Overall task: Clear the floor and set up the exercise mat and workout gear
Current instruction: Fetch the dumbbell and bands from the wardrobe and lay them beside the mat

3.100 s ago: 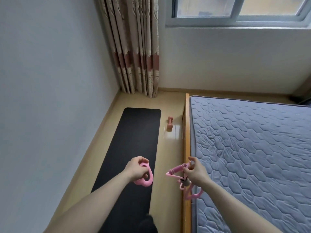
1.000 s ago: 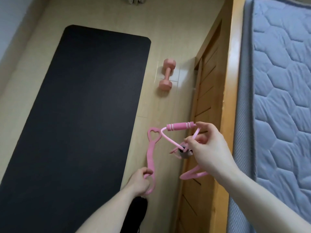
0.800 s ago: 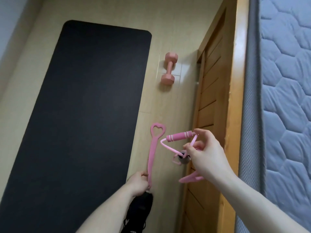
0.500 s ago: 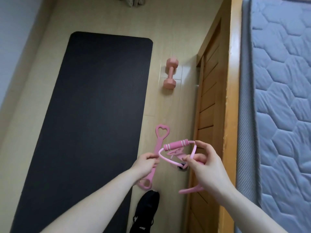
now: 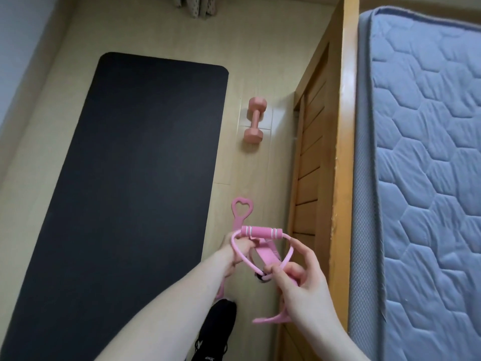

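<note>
Pale wood-look flooring (image 5: 166, 35) fills the head view, running between a blue-grey wall on the left and a wooden bed frame (image 5: 343, 152) with a quilted blue mattress (image 5: 421, 178) on the right. I see the black exercise mat (image 5: 135, 173) already rolled out flat on the left, reaching toward the curtain hem at the far end. One pink dumbbell (image 5: 255, 121) lies on the floor just right of the mat's far half, apart from it.

My left hand (image 5: 238, 252) is curled round a flat pink resistance band (image 5: 242, 212) whose heart-shaped end loop points away from me. My right hand (image 5: 299, 285) pinches a pink tube-style pedal puller (image 5: 261, 234) with a foam grip and thin looping cords, at the junction where they meet.

I judge the floor and mat done; what remains is laying these two pink pieces down, probably beside the dumbbell. A black shoe (image 5: 216, 332) shows near the bottom edge.
</note>
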### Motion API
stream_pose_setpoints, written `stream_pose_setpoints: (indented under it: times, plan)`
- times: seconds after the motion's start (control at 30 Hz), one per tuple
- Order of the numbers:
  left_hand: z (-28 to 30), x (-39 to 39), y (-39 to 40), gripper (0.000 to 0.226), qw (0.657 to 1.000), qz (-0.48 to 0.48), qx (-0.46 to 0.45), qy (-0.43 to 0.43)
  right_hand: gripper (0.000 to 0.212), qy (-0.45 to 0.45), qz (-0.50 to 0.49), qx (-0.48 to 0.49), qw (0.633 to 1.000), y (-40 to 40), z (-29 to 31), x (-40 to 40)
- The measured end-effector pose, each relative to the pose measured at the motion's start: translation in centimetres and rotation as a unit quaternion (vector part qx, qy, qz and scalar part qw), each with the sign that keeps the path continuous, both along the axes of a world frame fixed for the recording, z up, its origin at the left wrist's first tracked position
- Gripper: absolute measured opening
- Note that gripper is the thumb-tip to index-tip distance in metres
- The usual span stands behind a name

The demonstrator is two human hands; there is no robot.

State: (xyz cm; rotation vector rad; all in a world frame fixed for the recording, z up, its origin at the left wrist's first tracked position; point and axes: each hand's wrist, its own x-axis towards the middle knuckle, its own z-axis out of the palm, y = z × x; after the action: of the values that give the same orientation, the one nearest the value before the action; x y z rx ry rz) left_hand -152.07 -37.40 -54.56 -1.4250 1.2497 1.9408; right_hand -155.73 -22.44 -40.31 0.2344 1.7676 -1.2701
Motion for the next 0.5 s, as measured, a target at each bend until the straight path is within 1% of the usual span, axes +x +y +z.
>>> stream_pose_setpoints:
  times: [0.07, 0.17, 0.27, 0.33, 0.4, 0.43, 0.5]
  plan:
    - [-0.7, -0.4, -0.3, 0.030, 0.998, 0.019, -0.054, 0.013, 0.059, 0.052, 0.008, 0.040, 0.998, 1.2, -1.3, 1.2]
    - [-1.9, -1.0, -0.7, 0.029, 0.997, 0.007, -0.073, 0.038, 0.064, 0.103, -0.048, 0.092, 0.989, 2.7, -3.6, 4.0]
    - [-2.9, -1.9, -0.4, 0.032, 0.995, -0.029, -0.092, 0.038, 0.081, 0.197, -0.098, 0.156, 0.963, 2.3, -5.6, 7.1]
    - [-3.7, -3.0, -0.1, 0.040, 0.992, -0.053, -0.112, 0.038, 0.086, 0.249, -0.118, 0.180, 0.944, 1.8, -7.1, 8.7]
    - [-4.7, -4.1, 0.2, 0.051, 0.990, -0.071, -0.119, 0.039, 0.083, 0.253, -0.139, 0.196, 0.937, 1.3, -9.1, 9.7]
    - [-5.3, -4.6, 0.3, 0.054, 0.988, -0.083, -0.119, 0.042, 0.082, 0.240, -0.137, 0.212, 0.937, 1.1, -10.1, 9.8]
    - [-7.0, -5.9, 0.6, 0.056, 0.985, -0.115, -0.119, 0.047, 0.080, 0.216, -0.132, 0.243, 0.936, 1.2, -12.7, 9.9]
